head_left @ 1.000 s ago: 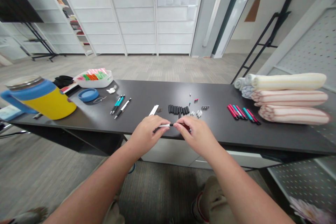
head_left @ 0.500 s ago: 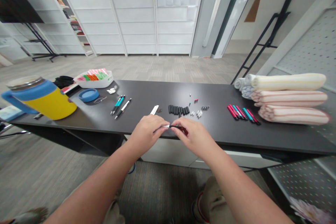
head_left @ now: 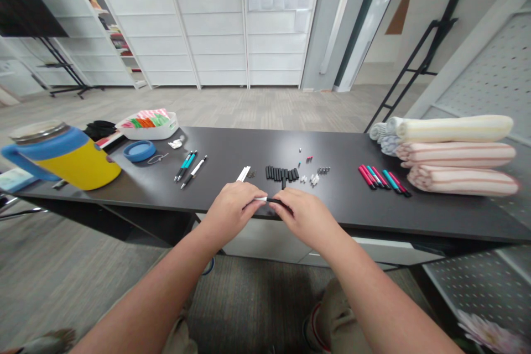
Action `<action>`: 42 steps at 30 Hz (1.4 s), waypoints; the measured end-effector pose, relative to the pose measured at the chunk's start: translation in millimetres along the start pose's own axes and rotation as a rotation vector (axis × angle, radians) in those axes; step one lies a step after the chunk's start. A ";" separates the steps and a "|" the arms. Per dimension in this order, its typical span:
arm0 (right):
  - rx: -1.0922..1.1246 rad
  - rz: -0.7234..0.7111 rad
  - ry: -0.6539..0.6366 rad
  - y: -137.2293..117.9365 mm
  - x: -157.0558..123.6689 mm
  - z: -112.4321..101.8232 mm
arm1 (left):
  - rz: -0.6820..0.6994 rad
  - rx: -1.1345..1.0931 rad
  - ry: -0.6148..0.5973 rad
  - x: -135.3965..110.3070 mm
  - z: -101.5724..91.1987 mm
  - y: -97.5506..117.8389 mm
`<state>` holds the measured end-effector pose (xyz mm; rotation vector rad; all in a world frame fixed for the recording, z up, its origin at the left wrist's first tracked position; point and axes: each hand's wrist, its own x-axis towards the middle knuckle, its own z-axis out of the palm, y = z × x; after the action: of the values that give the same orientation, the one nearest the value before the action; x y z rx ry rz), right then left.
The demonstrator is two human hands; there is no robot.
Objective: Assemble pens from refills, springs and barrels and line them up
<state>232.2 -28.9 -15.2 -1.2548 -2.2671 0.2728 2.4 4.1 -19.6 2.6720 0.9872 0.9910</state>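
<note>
My left hand [head_left: 232,206] pinches a white pen barrel [head_left: 261,198] just over the table's front edge. Meeting the barrel's right end is a black pen grip [head_left: 274,200], pinched in the fingers of my right hand [head_left: 306,211]. Whether the grip fits over the barrel or only touches it, I cannot tell. Just beyond my hands lie a row of black grips [head_left: 275,173], some white barrels [head_left: 244,173] and small springs [head_left: 252,174]. Small clear pieces [head_left: 315,180], metal tips [head_left: 323,170] and red bits [head_left: 309,158] lie beyond my right hand.
Assembled pens [head_left: 194,172] lie on the left of the dark table [head_left: 232,146]. Farther left are a blue lid [head_left: 139,150], a large yellow-and-blue mug [head_left: 78,160] and a white tray [head_left: 155,131] of colourful packets. Coloured barrels [head_left: 384,178] and rolled towels [head_left: 460,155] occupy the right.
The fingers of my right hand have shifted slightly around the black grip, and more of it shows. Both hands otherwise stay in place, and the parts on the table have not moved.
</note>
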 end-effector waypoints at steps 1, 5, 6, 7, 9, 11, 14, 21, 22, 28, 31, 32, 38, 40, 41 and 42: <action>0.004 0.014 0.005 -0.2 0.0 0.1 | 0.000 0.000 0.000 0.0 0.0 -0.2; 0.029 0.031 0.050 -0.6 -0.7 -0.2 | -0.005 -0.004 -0.007 -0.4 0.2 -0.9; 0.019 0.019 0.055 -0.5 -0.9 -0.5 | -0.002 -0.003 -0.008 -0.5 0.3 -1.0; 0.003 0.005 0.053 -0.5 -1.1 -0.8 | 0.002 -0.001 -0.009 -0.6 0.4 -1.2; -0.034 -0.008 0.035 -0.9 -1.6 -1.5 | 0.010 0.006 -0.011 -0.7 0.5 -1.4; -0.043 0.004 0.025 -1.8 -2.2 -2.3 | 0.016 0.012 -0.012 -0.7 0.5 -1.4; 0.006 0.032 0.052 -3.1 -2.8 -2.8 | 0.019 0.018 -0.010 -0.3 0.0 -0.5; -0.029 0.032 0.032 -3.6 -2.5 -4.0 | 0.020 0.032 -0.048 0.7 -2.1 2.9; -0.018 0.038 0.027 -3.1 -2.6 -4.4 | 0.018 0.027 -0.048 0.4 -2.1 3.0; 0.007 -0.014 0.038 -0.6 -2.8 -4.8 | 0.003 0.019 -0.031 -0.9 -0.6 1.6; -0.021 0.003 0.017 -2.4 -1.8 -4.3 | 0.011 0.036 -0.052 -0.2 0.4 0.6; -0.019 0.016 0.014 -3.0 -1.7 -4.2 | 0.012 0.037 -0.051 0.0 0.7 0.3; -0.016 -0.018 0.009 -1.8 -2.7 -3.0 | -0.003 0.027 -0.047 -0.4 0.0 1.4; -0.043 -0.020 0.016 -1.3 -3.1 -2.7 | -0.015 0.031 -0.049 -0.4 -1.0 2.8; -0.059 -0.018 0.021 -1.3 -3.2 -2.5 | -0.017 0.033 -0.049 -0.2 -1.6 3.5; -0.076 -0.016 0.025 -1.6 -3.2 -2.2 | -0.014 0.036 -0.054 0.2 -2.3 4.2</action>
<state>233.7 -32.6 -13.8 -1.2707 -2.2842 0.1659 3.4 0.8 -16.4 2.7019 1.0211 0.9022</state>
